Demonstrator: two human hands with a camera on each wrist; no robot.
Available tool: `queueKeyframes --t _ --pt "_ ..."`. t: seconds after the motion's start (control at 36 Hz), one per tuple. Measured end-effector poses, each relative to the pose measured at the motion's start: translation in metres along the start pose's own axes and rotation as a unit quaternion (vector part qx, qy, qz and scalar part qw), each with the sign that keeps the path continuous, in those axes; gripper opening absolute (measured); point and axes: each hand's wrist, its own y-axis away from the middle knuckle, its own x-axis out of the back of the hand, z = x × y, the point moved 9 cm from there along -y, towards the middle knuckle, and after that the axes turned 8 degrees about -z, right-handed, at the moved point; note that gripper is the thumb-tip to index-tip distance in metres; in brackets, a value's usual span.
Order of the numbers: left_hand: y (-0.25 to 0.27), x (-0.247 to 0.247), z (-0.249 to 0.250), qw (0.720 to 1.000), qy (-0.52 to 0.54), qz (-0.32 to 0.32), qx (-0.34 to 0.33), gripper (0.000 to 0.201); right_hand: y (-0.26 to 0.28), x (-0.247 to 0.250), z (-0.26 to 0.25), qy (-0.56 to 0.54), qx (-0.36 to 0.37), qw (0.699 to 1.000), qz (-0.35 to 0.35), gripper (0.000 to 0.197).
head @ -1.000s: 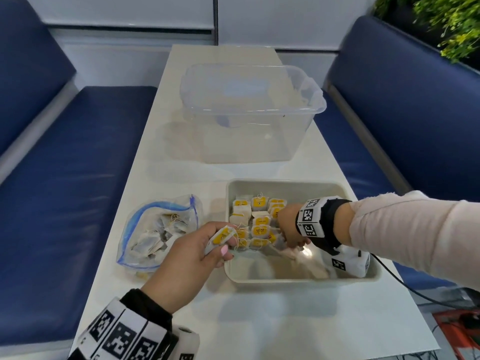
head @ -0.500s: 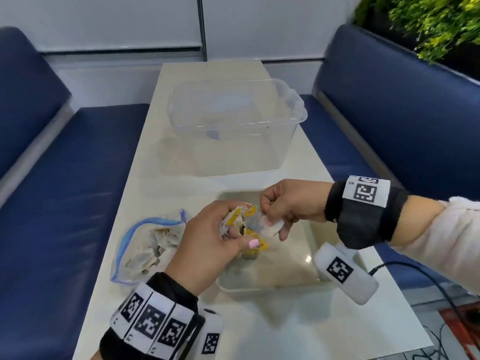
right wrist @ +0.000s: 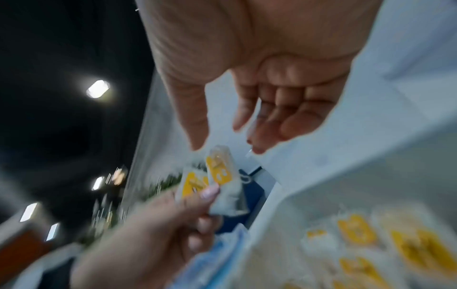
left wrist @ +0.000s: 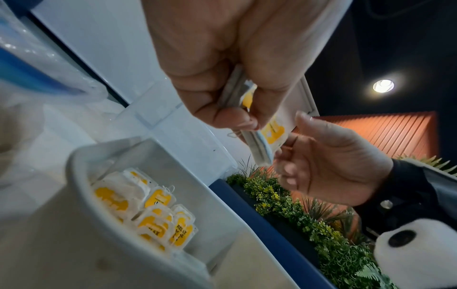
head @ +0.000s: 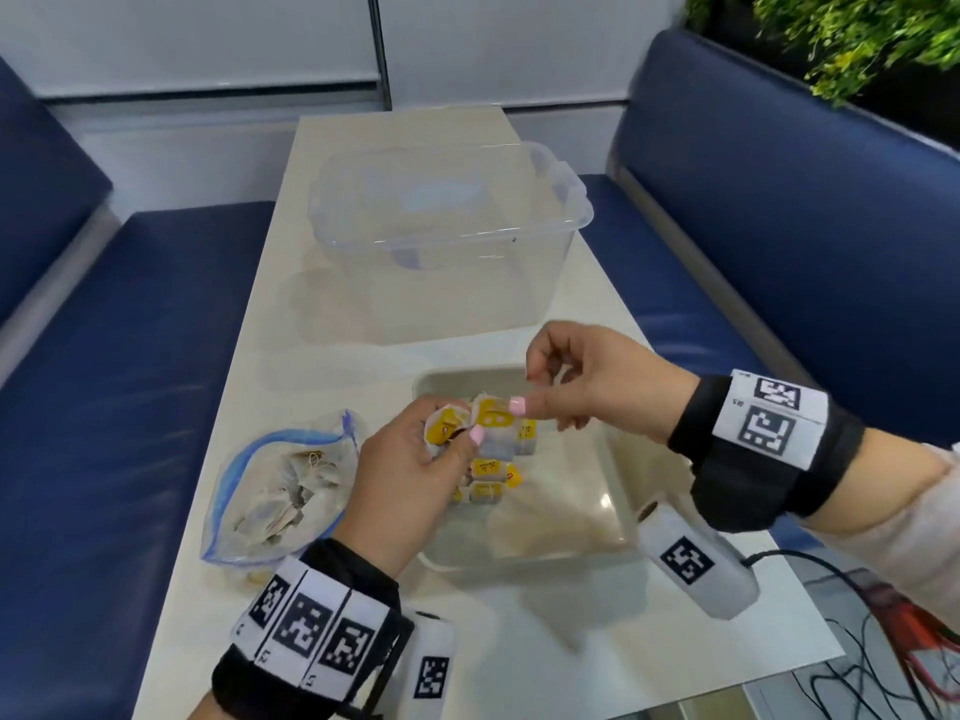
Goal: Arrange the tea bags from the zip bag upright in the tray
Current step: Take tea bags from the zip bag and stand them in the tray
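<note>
Tea bags held above a grey tray, zip bag alongside.

Head view: a small bundle of white paper tea bags with yellow labels (head: 470,426) is gripped by the curled fingers of the left hand (head: 410,480) over the near-left corner of the shallow grey plastic tray (head: 618,491); the right hand (head: 597,387) is loosely opened, thumb tip at the bundle. Upright tea bags (head: 493,472) are ranged in the tray. The clear blue-edged zip bag (head: 275,491) lies left of it on the pale table (head: 519,657); a clear plastic tub (head: 447,241) stands beyond.
Left wrist view: the bundle (left wrist: 262,136) is pinched between thumb and fingers.
Right wrist view: blurred; relaxed fingers (right wrist: 284,117) are seen near the bundle (right wrist: 220,181).
</note>
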Motion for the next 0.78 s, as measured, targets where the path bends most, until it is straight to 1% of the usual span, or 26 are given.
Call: queueKeyframes --t 0.03,0.08,0.14,0.22,0.33,0.42,0.53,0.61,0.67,0.78 --pt "0.0 0.0 -0.002 1.0 -0.008 0.0 0.002 0.002 0.001 0.003 -0.008 0.045 0.03 0.998 0.023 0.033" --pt "-0.001 0.002 -0.005 1.0 -0.011 0.007 0.007 0.003 0.002 0.003 -0.019 0.131 0.066 0.989 0.037 0.031" --pt "-0.002 0.004 -0.009 0.999 -0.042 0.014 0.005 0.004 0.001 -0.002 -0.025 0.197 0.074 0.977 0.028 0.034" --pt "-0.002 0.006 -0.015 0.998 -0.059 0.018 0.01 0.006 -0.005 -0.009 -0.025 0.222 0.068 0.973 0.012 0.033" --pt "-0.001 0.007 -0.019 0.998 -0.062 0.018 0.012 0.01 -0.016 -0.014 -0.016 0.269 0.013 0.963 -0.026 0.022" --pt "0.0 0.015 -0.027 0.998 -0.058 0.02 0.017 0.012 -0.024 -0.008 -0.007 0.305 -0.021 0.951 -0.038 0.016" --pt "0.007 0.027 -0.035 0.994 -0.103 0.031 0.021 0.017 -0.036 -0.005 0.012 0.394 -0.069 0.915 -0.062 0.01" --pt "0.014 0.03 -0.041 0.987 -0.156 0.03 0.025 0.025 -0.047 -0.007 0.029 0.442 -0.101 0.888 -0.078 0.007" --pt "0.019 0.03 -0.046 0.984 -0.175 0.029 0.031 0.029 -0.053 -0.008 0.039 0.458 -0.122 0.876 -0.092 0.006" --pt "0.024 0.031 -0.058 0.981 -0.185 0.024 0.051 0.032 -0.064 -0.014 0.052 0.475 -0.146 0.86 -0.115 0.007"
